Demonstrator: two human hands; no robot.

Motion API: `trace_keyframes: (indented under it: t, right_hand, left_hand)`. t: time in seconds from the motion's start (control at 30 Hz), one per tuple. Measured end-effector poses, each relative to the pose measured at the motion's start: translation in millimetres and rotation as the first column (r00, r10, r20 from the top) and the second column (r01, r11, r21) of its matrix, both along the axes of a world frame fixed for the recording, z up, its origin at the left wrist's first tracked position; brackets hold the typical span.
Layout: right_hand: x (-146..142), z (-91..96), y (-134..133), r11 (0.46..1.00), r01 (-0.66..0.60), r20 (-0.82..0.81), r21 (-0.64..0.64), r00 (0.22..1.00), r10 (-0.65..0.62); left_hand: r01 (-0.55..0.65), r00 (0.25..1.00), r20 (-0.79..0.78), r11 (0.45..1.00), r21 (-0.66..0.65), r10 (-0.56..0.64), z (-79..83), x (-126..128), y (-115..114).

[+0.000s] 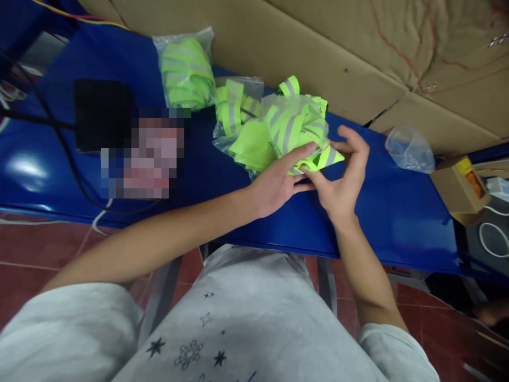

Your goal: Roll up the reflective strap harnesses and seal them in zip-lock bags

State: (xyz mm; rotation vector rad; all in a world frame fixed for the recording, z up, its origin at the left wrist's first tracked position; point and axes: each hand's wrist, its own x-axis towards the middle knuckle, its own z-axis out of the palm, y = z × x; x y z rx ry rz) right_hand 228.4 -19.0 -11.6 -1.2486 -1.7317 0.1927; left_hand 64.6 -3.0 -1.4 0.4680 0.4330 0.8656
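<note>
A neon yellow band with grey reflective stripes (328, 156) lies at the near edge of a pile of the same bands in a clear plastic bag (290, 127). My left hand (278, 183) reaches in from the left, fingers closed on the band's underside. My right hand (344, 178) meets it from the right, thumb and fingers pinching the same band. Both hands rest over the blue table (389, 212).
Two more clear bags of yellow reflective bands (185, 71) (234, 106) lie further back. An empty clear bag (409, 148) and a small cardboard box (459, 185) sit at the right. A black device (101, 114) with cables lies at the left. Cardboard sheets (358, 48) stand behind the table.
</note>
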Motion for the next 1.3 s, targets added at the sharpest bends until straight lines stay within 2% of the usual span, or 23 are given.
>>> trace_keyframes:
  t: [0.13, 0.23, 0.33, 0.43, 0.47, 0.5, 0.53, 0.57, 0.6, 0.63, 0.67, 0.7, 0.73, 0.77, 0.83, 0.87, 0.9, 0.97, 1.0, 1.1, 1.17, 1.23, 1.3]
  right_hand:
    - [-4.0, 7.4, -0.6, 0.991, 0.087, 0.115, 0.102, 0.988, -0.099]
    - [-7.5, 11.6, -0.3, 0.984, 0.143, 0.098, 0.105, 0.983, -0.153]
    - [-6.4, 16.1, 1.6, 0.981, 0.184, 0.042, -0.063, 0.982, -0.181]
    - [3.8, 27.6, 3.6, 0.96, 0.112, -0.148, -0.257, 0.977, -0.154]
    - [8.9, 33.2, 3.6, 0.944, 0.061, -0.238, -0.325, 0.961, -0.144]
    - [14.2, 39.2, 3.0, 0.917, -0.002, -0.325, -0.399, 0.935, -0.139]
    - [19.1, 45.3, 1.8, 0.877, -0.078, -0.402, -0.474, 0.905, -0.137]
    - [23.2, 51.0, 0.2, 0.822, -0.163, -0.464, -0.546, 0.875, -0.134]
    - [25.9, 56.1, -1.7, 0.754, -0.246, -0.507, -0.609, 0.852, -0.132]
    - [27.1, 60.2, -3.7, 0.686, -0.315, -0.533, -0.656, 0.837, -0.125]
    - [26.9, 63.1, -5.3, 0.631, -0.363, -0.544, -0.686, 0.832, -0.112]
    - [25.8, 64.5, -6.4, 0.59, -0.392, -0.542, -0.706, 0.835, -0.093]
    - [24.5, 64.6, -6.8, 0.561, -0.41, -0.534, -0.719, 0.843, -0.068]
    - [23.6, 63.2, -6.4, 0.547, -0.423, -0.528, -0.722, 0.849, -0.04]
    - [25.6, 56.5, -3.6, 0.556, -0.455, -0.53, -0.695, 0.847, 0.031]
    - [28.8, 51.5, -1.7, 0.576, -0.47, -0.532, -0.669, 0.844, 0.072]
    - [33.3, 45.7, 0.4, 0.601, -0.482, -0.528, -0.637, 0.841, 0.115]
    - [43.9, 33.5, 3.9, 0.656, -0.49, -0.493, -0.574, 0.847, 0.2]
    - [48.9, 27.7, 4.9, 0.679, -0.486, -0.468, -0.55, 0.853, 0.232]
    - [57.7, 16.5, 4.4, 0.714, -0.488, -0.407, -0.502, 0.862, 0.303]
    - [57.7, 15.2, 1.8, 0.691, -0.529, -0.371, -0.493, 0.846, 0.383]
    - [54.9, 17.3, -1.2, 0.632, -0.578, -0.335, -0.515, 0.815, 0.473]
    - [51.7, 20.3, -3.8, 0.601, -0.595, -0.347, -0.534, 0.802, 0.487]
  left_hand:
    - [0.1, 0.994, -0.053, 0.995, -0.004, -0.1, -1.4, 5.8, -13.2]
    - [0.219, 0.971, -0.1, 0.976, 0.009, -0.217, -3.6, 10.4, -19.6]
    - [0.305, 0.943, -0.154, 0.951, 0.053, -0.294, -4.9, 10.7, -18.2]
    - [0.396, 0.902, -0.279, 0.89, 0.226, -0.33, 2.9, 0.4, -14.2]
    - [0.412, 0.886, -0.364, 0.848, 0.334, -0.287, 8.0, -5.4, -13.5]
    - [0.413, 0.871, -0.452, 0.785, 0.462, -0.192, 13.8, -11.7, -13.1]
    - [0.377, 0.852, -0.523, 0.704, 0.601, -0.01, 19.8, -17.9, -12.8]
    - [0.309, 0.821, -0.526, 0.602, 0.736, 0.223, 25.2, -23.1, -12.5]
    - [0.233, 0.775, -0.459, 0.479, 0.847, 0.434, 29.6, -26.8, -11.7]
    - [0.188, 0.737, -0.375, 0.362, 0.913, 0.563, 32.4, -28.6, -10.5]
    - [0.156, 0.723, -0.314, 0.297, 0.942, 0.616, 33.5, -28.3, -8.7]
    - [0.145, 0.734, -0.308, 0.303, 0.942, 0.605, 32.7, -26.2, -6.3]
    - [0.153, 0.759, -0.349, 0.37, 0.916, 0.55, 30.3, -22.9, -3.7]
    - [0.169, 0.782, -0.409, 0.47, 0.866, 0.471, 26.8, -19.0, -0.8]
    - [0.163, 0.795, -0.498, 0.667, 0.727, 0.347, 17.8, -11.8, 4.7]
    - [0.136, 0.789, -0.52, 0.733, 0.667, 0.327, 13.3, -9.5, 7.0]
    - [0.106, 0.784, -0.533, 0.776, 0.621, 0.319, 9.1, -8.2, 8.5]
    - [0.1, 0.764, -0.571, 0.82, 0.563, 0.299, 1.9, -8.4, 9.1]
    - [0.132, 0.751, -0.599, 0.824, 0.551, 0.28, -1.2, -9.5, 8.1]
    - [0.228, 0.723, -0.646, 0.798, 0.557, 0.244, -9.7, -14.6, 2.0]
    - [0.218, 0.732, -0.639, 0.808, 0.547, 0.235, -14.6, -18.2, -1.4]
    - [0.22, 0.741, -0.642, 0.832, 0.509, 0.197, -17.8, -21.4, -2.3]
    - [0.256, 0.746, -0.65, 0.841, 0.476, 0.141, -18.5, -23.9, -1.3]
